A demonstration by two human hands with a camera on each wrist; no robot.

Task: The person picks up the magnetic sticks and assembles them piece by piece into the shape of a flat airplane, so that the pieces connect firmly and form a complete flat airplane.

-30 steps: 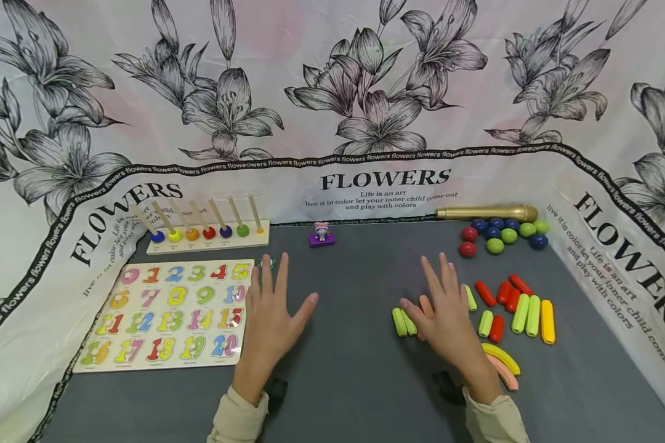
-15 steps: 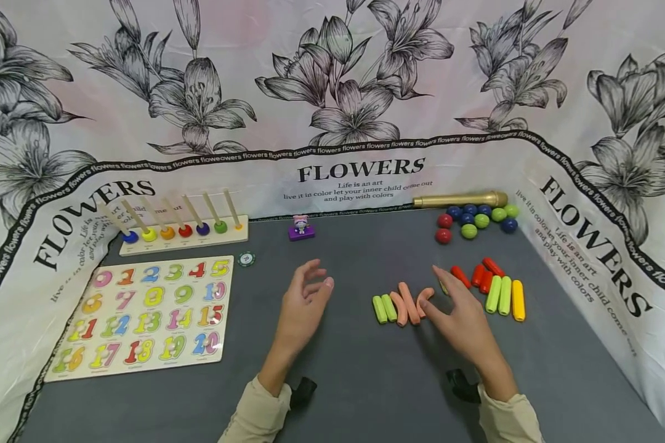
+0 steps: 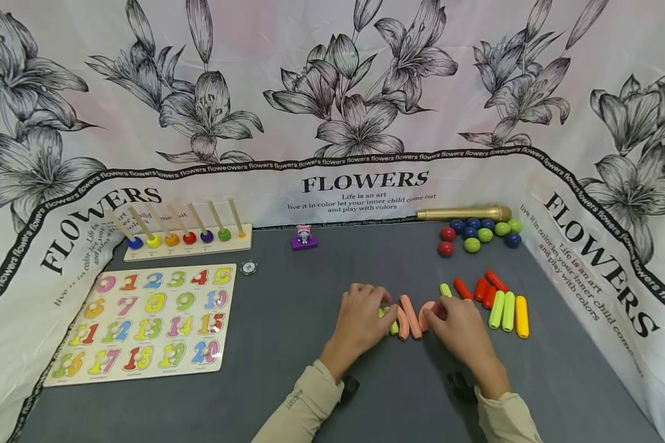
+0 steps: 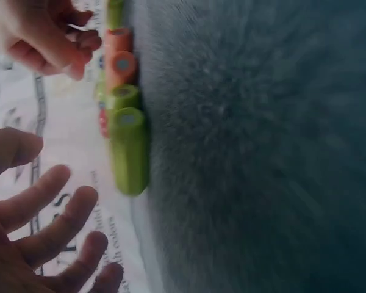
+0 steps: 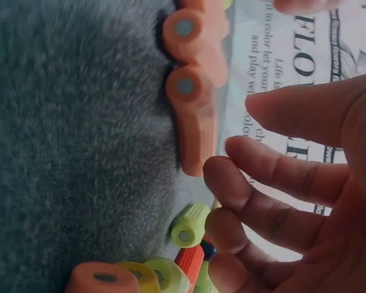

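My left hand (image 3: 360, 320) reaches over the two light green toy sticks (image 3: 393, 327), partly covering them in the head view. In the left wrist view its fingers (image 4: 73, 210) are spread, with a gap to the green sticks (image 4: 131, 152). Beside these lie salmon-orange sticks (image 3: 411, 317), capped with grey discs. My right hand (image 3: 462, 332) is at the curved orange stick (image 3: 427, 312) on the right of this row. From the right wrist, that stick (image 5: 195, 131) shows apart from the loosely bent fingers (image 5: 280, 213), which hold nothing.
Right of my hands lie red sticks (image 3: 482, 289), green sticks (image 3: 501, 309) and a yellow stick (image 3: 523, 317). Coloured balls (image 3: 471, 232) and a golden microphone-shaped rod (image 3: 465, 213) sit behind. Leftward are a number board (image 3: 144, 323), a peg stand (image 3: 188, 246), a chip (image 3: 249, 267) and a figurine (image 3: 303, 237).
From spread above the table, both hands have come inward and lower. The left hand has travelled right to the green sticks; the right hand's fingers have bent beside the curved orange stick.
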